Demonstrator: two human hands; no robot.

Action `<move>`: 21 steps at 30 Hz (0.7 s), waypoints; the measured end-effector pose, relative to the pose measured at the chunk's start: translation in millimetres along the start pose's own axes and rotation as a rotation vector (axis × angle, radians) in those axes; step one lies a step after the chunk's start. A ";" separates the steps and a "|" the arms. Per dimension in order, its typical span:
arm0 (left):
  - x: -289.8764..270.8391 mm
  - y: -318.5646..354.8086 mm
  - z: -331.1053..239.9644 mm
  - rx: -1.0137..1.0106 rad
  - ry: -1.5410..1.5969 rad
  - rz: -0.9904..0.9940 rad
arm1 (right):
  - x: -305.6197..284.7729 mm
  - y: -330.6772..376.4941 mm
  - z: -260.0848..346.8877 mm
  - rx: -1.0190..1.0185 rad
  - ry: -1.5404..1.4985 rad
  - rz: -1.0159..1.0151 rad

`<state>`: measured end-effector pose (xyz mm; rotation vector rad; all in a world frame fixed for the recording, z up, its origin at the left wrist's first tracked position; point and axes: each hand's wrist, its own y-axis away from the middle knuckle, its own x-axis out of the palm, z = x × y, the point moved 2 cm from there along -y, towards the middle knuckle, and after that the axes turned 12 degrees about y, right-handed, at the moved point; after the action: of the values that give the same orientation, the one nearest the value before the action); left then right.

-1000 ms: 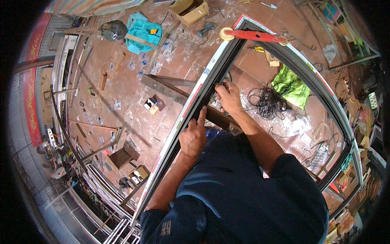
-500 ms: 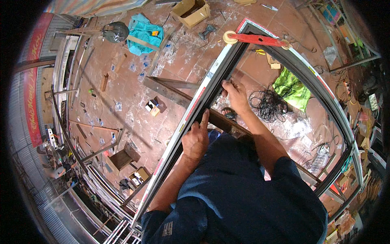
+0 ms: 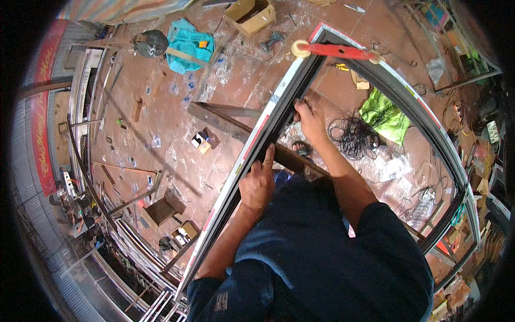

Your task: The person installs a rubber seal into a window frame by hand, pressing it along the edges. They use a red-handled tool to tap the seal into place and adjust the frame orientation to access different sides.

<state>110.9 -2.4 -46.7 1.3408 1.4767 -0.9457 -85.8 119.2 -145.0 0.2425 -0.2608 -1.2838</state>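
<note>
A large metal frame point(image 3: 267, 116), like a window or door frame with white film outside and black inner channels, lies across in front of me. My left hand point(image 3: 256, 185) rests against its near-left side bar, index finger stretched along the black inner channel and the other fingers curled. Farther up that bar, my right hand point(image 3: 311, 119) has its thumb and fingers closed at the inner edge. Any strip under those fingers is too dark to make out. A red bar tool with pale round ends point(image 3: 343, 51) spans the frame's far corner.
A dark metal beam point(image 3: 228, 121) runs beneath the frame. Inside its outline lie a tangled black cable point(image 3: 354, 137) and a bright green bag point(image 3: 383, 118) on the floor. Cardboard boxes point(image 3: 249, 19), teal cloth point(image 3: 185, 45) and scraps lie beyond; metal profiles point(image 3: 80, 112) line the left.
My right hand has shifted very slightly along the inner edge of the frame. My left hand keeps nearly the same place, and the frame stays put.
</note>
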 end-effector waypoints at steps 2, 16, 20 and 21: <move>-1.6 -1.1 -3.1 -0.020 -0.059 0.018 | -0.3 0.9 -2.4 -0.016 -0.082 0.030; -3.7 -1.2 -4.5 -0.011 -0.045 0.018 | -6.2 -9.4 9.1 -0.051 -0.032 -0.027; 0.1 1.9 -1.6 -0.039 -0.008 0.044 | -9.3 -12.5 5.9 -0.052 0.075 -0.034; -2.0 3.2 -2.4 -0.026 -0.015 0.029 | -7.4 -11.1 5.8 -0.061 0.007 -0.035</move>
<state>113.7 -0.4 -44.0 1.3309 1.4499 -0.9132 -99.7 123.2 -143.5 0.1997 -0.2122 -1.3228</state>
